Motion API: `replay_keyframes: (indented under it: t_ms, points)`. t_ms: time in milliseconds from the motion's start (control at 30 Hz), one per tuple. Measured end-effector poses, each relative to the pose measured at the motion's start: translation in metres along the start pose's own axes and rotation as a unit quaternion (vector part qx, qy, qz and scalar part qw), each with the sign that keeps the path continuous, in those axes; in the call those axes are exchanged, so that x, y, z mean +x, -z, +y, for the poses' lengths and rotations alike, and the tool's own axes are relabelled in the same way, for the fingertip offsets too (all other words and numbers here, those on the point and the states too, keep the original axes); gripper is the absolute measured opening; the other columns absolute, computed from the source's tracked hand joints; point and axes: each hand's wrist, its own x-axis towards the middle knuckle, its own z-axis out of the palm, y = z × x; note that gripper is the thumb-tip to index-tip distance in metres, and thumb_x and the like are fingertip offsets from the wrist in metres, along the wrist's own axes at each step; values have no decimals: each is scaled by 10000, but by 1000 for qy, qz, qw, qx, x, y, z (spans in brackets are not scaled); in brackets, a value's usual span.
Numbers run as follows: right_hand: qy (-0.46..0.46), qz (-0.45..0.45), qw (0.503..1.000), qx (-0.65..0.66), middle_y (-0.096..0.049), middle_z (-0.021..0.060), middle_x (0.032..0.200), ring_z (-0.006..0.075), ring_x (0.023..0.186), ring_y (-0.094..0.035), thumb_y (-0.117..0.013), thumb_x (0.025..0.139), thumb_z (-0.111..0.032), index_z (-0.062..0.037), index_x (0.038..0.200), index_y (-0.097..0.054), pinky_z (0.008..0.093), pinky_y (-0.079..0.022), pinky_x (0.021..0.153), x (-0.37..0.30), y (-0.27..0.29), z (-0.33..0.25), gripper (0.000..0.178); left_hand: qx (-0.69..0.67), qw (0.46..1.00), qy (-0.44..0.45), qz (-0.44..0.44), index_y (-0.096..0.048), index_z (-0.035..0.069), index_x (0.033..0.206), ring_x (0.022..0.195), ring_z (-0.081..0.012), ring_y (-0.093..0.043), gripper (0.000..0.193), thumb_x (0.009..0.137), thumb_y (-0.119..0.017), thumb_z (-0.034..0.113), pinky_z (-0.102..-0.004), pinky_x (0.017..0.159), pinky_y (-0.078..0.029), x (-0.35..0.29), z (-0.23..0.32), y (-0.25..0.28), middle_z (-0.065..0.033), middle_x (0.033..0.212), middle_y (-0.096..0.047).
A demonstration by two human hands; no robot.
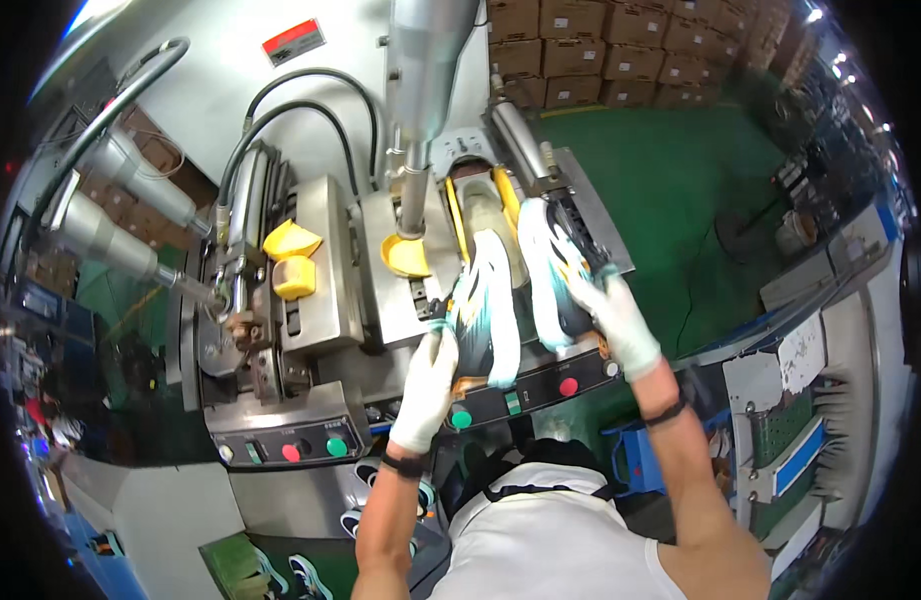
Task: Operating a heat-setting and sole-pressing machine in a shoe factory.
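Observation:
My left hand, in a white glove, is closed on a sneaker with a thick white sole and dark, pale-blue and orange parts. My right hand, gloved as well, grips a second, matching sneaker by its dark upper. Both shoes lie tilted side by side, their white soles toward each other, over the front of a steel pressing machine. Just beyond them is a shoe-shaped cradle flanked by yellow pads. My fingertips are partly hidden behind the shoes.
A thick metal cylinder comes down above a yellow pad. Two more yellow blocks sit on the left station. Button panels line the machine's front. Several shoes lie low at left; a blue crate stands right of my body.

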Motion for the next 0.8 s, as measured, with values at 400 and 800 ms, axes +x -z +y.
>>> replay_keyframes:
  t_ms: [400, 800]
  points:
    - [134, -25, 879, -457, -701, 139, 710, 238, 594, -664, -717, 856, -419, 20, 817, -720, 413, -489, 583, 298, -52, 132, 440, 158, 846, 276, 428, -537, -34, 1082, 784, -116, -476, 202, 1025, -524, 159, -312, 704, -442, -397, -38, 70, -22, 861, -511]
    - [385, -147, 778, -474, -421, 288, 1513, 395, 1418, -408, -656, 969, -220, 86, 1504, -324, 403, -305, 1186, 1, -151, 148, 701, 252, 731, 272, 573, -154, -53, 1553, 1232, -502, -537, 737, 978, -557, 172, -494, 1014, -460, -479, -330, 129, -362, 1392, -485]
